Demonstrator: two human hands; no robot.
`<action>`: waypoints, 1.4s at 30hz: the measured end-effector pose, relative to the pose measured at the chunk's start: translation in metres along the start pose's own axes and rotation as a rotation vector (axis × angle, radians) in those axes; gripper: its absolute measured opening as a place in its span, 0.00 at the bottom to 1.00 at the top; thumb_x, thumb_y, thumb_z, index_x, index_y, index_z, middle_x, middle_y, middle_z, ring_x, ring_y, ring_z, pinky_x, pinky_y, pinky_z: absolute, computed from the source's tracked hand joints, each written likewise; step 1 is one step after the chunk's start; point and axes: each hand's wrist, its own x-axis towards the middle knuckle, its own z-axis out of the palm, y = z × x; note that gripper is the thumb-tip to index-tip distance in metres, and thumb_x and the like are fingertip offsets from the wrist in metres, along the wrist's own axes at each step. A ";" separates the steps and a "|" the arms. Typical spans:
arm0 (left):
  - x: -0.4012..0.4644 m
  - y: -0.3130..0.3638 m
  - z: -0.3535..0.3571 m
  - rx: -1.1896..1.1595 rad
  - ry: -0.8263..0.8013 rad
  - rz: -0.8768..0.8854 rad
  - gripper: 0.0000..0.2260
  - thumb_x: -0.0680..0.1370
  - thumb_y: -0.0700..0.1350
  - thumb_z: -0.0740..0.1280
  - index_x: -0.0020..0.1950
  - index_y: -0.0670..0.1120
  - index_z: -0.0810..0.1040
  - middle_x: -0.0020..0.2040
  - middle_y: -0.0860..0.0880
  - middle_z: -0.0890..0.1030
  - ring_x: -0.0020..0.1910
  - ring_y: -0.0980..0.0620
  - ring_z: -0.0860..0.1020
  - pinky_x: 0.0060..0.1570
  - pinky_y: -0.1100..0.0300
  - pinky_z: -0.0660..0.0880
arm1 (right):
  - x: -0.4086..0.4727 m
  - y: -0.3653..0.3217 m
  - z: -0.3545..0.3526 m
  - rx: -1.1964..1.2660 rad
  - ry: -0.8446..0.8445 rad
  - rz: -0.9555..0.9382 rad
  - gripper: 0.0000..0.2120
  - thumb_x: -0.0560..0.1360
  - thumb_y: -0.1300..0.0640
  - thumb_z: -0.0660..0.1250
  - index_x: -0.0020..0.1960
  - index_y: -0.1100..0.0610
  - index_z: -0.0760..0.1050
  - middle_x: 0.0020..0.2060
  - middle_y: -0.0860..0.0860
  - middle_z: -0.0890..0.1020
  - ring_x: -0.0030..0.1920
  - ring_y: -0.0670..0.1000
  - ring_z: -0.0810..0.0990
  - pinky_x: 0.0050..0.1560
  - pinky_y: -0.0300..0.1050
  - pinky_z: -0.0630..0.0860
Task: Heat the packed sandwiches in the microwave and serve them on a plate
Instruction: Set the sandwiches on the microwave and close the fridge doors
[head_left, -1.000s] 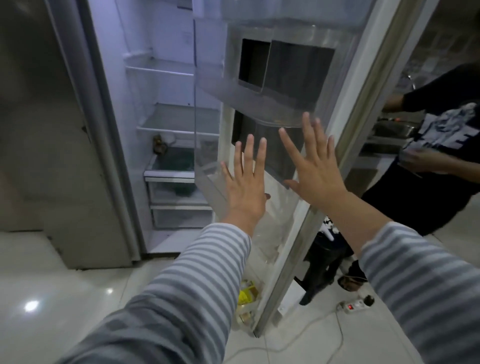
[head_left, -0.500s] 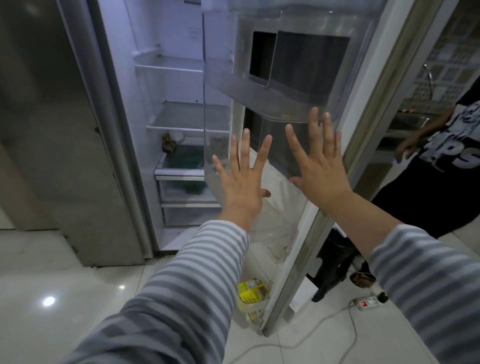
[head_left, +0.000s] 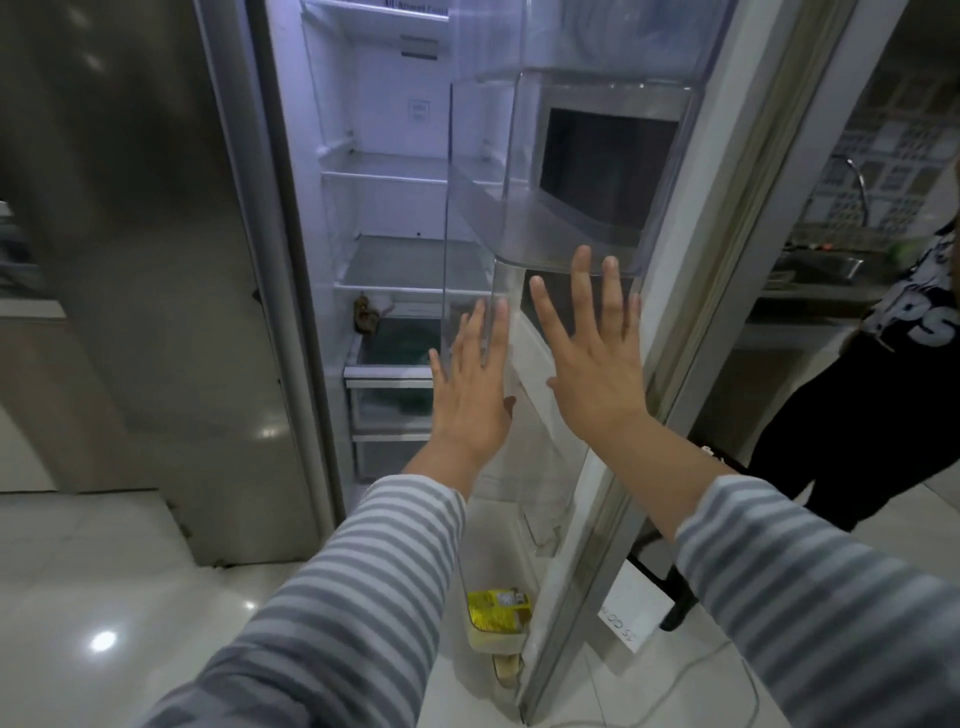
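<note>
I stand before an open fridge (head_left: 395, 260) whose right door (head_left: 691, 291) swings toward me. My left hand (head_left: 472, 384) is raised, fingers straight and apart, palm toward the clear door bins (head_left: 524, 228). Beside it, slightly higher, my right hand (head_left: 597, 358) is also spread flat with nothing in it, in front of the door's inner side. A yellow packet (head_left: 498, 610) sits in the lowest door bin. No sandwiches, microwave or plate are in view.
The fridge shelves hold a small brown item (head_left: 366, 314) and a dark green thing in a drawer (head_left: 405, 343). A person in black (head_left: 872, 405) stands at the right by a sink counter (head_left: 821, 270). A cable (head_left: 717, 670) lies on the white floor.
The view has moved closer to the fridge and tilted up. Both hands stay spread and have shifted slightly right and nearer the door bins. The person at the right moved further right.
</note>
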 end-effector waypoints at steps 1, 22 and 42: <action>-0.004 -0.004 -0.001 -0.040 0.005 0.007 0.54 0.73 0.43 0.72 0.71 0.57 0.24 0.76 0.54 0.31 0.76 0.51 0.36 0.73 0.39 0.42 | 0.002 -0.009 -0.003 -0.007 -0.005 0.000 0.56 0.70 0.54 0.73 0.75 0.49 0.28 0.73 0.58 0.28 0.73 0.64 0.30 0.73 0.64 0.40; 0.010 -0.068 0.010 -0.403 0.058 -0.080 0.61 0.60 0.71 0.71 0.71 0.61 0.25 0.72 0.55 0.22 0.70 0.54 0.23 0.66 0.48 0.36 | 0.055 -0.060 -0.035 -0.466 0.061 -0.297 0.36 0.76 0.37 0.55 0.77 0.46 0.43 0.74 0.58 0.31 0.71 0.66 0.28 0.63 0.70 0.23; 0.009 -0.135 -0.062 -0.141 0.259 0.012 0.41 0.75 0.49 0.66 0.78 0.48 0.41 0.79 0.49 0.41 0.77 0.50 0.39 0.75 0.45 0.45 | 0.092 -0.116 -0.036 0.120 0.218 -0.206 0.32 0.75 0.51 0.62 0.77 0.47 0.54 0.78 0.57 0.49 0.77 0.57 0.44 0.74 0.64 0.45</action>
